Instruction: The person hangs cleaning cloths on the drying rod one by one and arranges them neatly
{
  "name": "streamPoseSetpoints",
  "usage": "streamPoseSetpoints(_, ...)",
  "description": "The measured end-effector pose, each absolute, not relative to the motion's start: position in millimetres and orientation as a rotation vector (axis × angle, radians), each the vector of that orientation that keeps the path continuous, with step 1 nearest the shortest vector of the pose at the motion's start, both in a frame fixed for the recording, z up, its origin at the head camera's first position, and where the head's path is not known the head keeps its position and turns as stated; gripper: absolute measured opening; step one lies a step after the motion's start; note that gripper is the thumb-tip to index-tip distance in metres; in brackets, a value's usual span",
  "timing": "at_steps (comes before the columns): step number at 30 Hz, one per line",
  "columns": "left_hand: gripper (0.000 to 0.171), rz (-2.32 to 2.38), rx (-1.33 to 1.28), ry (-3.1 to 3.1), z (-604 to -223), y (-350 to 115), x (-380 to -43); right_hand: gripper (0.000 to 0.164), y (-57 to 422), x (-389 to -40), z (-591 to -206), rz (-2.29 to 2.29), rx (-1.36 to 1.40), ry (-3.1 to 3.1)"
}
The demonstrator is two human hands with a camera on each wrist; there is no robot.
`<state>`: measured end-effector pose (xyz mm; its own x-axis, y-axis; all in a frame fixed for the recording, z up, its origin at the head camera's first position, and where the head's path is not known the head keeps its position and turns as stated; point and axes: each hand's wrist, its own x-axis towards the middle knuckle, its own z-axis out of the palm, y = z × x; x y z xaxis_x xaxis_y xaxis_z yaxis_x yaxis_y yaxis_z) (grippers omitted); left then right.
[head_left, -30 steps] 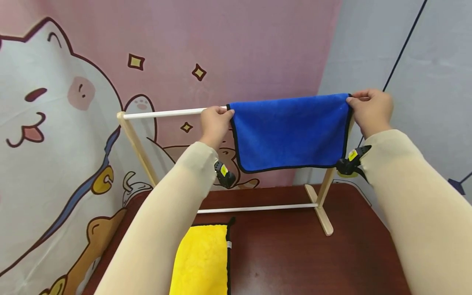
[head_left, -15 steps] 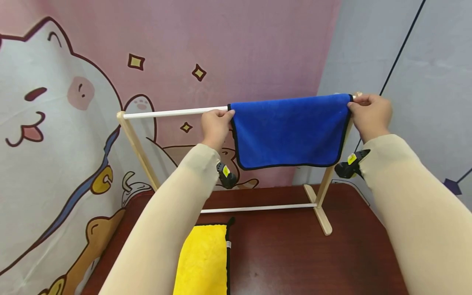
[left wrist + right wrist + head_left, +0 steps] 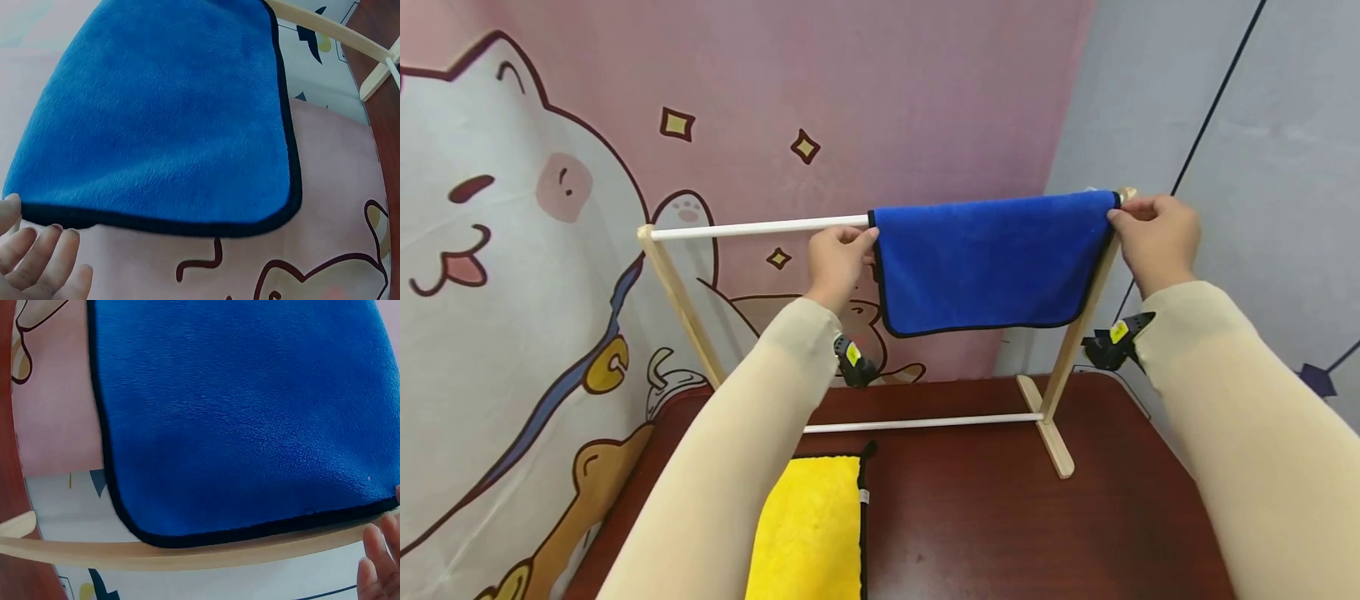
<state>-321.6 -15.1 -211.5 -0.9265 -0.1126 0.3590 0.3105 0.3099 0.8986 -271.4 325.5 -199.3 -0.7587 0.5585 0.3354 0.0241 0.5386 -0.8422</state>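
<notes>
A blue towel [image 3: 992, 267] with black edging hangs folded over the white top rod [image 3: 760, 227] of a wooden rack, at its right half. My left hand [image 3: 838, 262] pinches the towel's left edge just below the rod; in the left wrist view the fingers [image 3: 47, 259] show at that black border. At the towel's upper right corner, my right hand [image 3: 1157, 237] pinches the edge beside the rack's right post [image 3: 1075, 350]. Only a few fingertips [image 3: 375, 550] of it show in the right wrist view. The towel's back side is hidden.
A yellow towel [image 3: 820, 525] with black edging lies on the dark red-brown table [image 3: 970, 517], partly behind the left sleeve. A white lower rod [image 3: 925, 423] joins the rack's feet. Behind stands a pink and white cartoon backdrop [image 3: 955, 100].
The blue towel has shifted slightly right along the rod, and its front lower edge has risen a little. Both hands keep their pinch on its edges.
</notes>
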Motion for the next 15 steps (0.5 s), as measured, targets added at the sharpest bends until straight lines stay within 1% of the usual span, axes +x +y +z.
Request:
streamPoseSetpoints(2, 0.027, -1.677, -0.196, -2.220, -213.2, -22.5, -319.5, 0.024, 323.6, -269.6, -203.1, 1.152, -0.443, -2.176)
streamPoseSetpoints(8, 0.030, -1.755, -0.193, -2.194, -224.4, -49.9, -313.7, 0.043, 310.8, -263.2, -221.8, 1.072, -0.381, -2.110)
streamPoseSetpoints(15, 0.029, -1.739, -0.134, -2.153, -241.4, -86.9, -308.3, 0.044, 293.0, -249.8, -251.9, 0.972, -0.218, -2.036)
